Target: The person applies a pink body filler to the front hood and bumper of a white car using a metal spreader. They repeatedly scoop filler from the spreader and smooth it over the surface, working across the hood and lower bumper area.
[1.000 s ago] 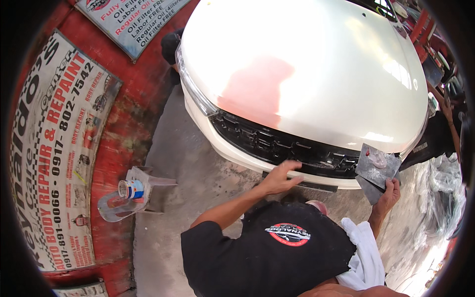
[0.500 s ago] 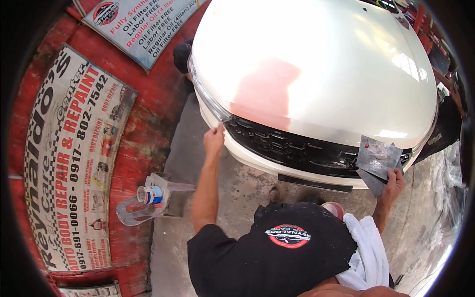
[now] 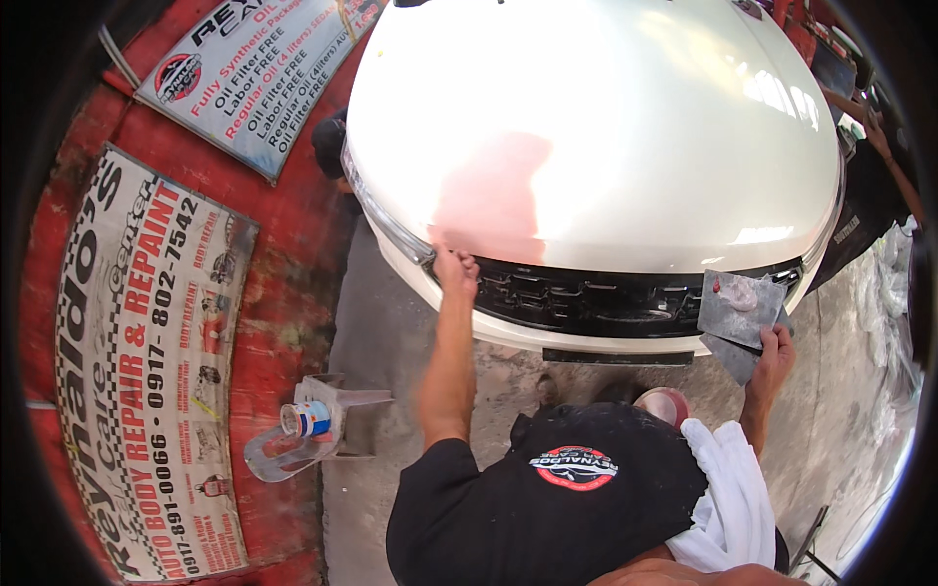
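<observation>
A white car hood (image 3: 606,146) lies before me, with a pinkish patch (image 3: 498,200) at its front left. My left hand (image 3: 455,273) is at the hood's front edge, beside the headlight (image 3: 391,220) and the left end of the black grille (image 3: 586,298). Its fingers are curled together; whatever they may hold is hidden. In front of the grille's right end, my right hand (image 3: 774,357) grips a grey flat plate (image 3: 718,314) bearing a whitish smear of paste and a small red dab. A second darker grey sheet (image 3: 733,359) sticks out below it.
To the left, a grey stool (image 3: 357,398) carries a can (image 3: 298,420) and a clear plastic piece (image 3: 269,459). A red wall with printed signs (image 3: 156,371) borders that side. One co-worker (image 3: 330,146) is at the hood's left, another person (image 3: 865,195) at its right. A white cloth (image 3: 728,498) hangs on me.
My left hand has moved rightward, from the bumper beside the headlight to the hood's front edge by the pinkish patch. The right hand still holds the plate and sheet. The view has shifted slightly.
</observation>
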Motion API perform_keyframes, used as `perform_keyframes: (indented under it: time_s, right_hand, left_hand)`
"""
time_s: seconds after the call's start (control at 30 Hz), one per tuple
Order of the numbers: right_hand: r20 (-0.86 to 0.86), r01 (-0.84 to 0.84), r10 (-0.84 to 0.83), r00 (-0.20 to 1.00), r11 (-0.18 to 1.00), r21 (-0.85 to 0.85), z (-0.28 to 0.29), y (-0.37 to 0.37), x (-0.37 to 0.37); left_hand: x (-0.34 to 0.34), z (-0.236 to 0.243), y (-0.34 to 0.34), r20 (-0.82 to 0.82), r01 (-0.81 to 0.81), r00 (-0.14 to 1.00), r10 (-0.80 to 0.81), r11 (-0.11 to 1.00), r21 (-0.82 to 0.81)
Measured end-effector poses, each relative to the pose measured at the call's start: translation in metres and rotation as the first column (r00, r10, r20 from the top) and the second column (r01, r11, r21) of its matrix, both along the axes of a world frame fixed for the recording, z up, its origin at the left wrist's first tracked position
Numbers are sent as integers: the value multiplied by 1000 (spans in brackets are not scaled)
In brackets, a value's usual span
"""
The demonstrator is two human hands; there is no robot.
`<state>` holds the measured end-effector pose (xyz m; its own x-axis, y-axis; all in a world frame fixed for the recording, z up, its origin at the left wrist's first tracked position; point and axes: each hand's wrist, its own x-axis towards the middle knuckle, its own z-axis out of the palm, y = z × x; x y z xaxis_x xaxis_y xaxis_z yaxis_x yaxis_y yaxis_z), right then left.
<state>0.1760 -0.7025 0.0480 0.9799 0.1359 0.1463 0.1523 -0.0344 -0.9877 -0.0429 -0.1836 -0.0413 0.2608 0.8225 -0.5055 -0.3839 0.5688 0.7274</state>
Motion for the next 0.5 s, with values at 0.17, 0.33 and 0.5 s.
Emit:
perform_keyframes:
  time_s: [0.17, 0.33, 0.5]
  right_hand:
    - [1, -1, 1, 1000, 1000, -2, 7, 5, 2]
    - [7, -27, 26, 1000, 997, 75, 5, 0, 6]
    - [4, 1, -1, 1000, 998, 67, 0, -17, 4]
  left_hand:
    - [61, 23, -90, -33, -66, 997, 67, 997, 25]
    - [106, 29, -159, 100, -21, 994, 32, 993, -112]
    - [142, 6, -258, 117, 307, 947, -299, 950, -57]
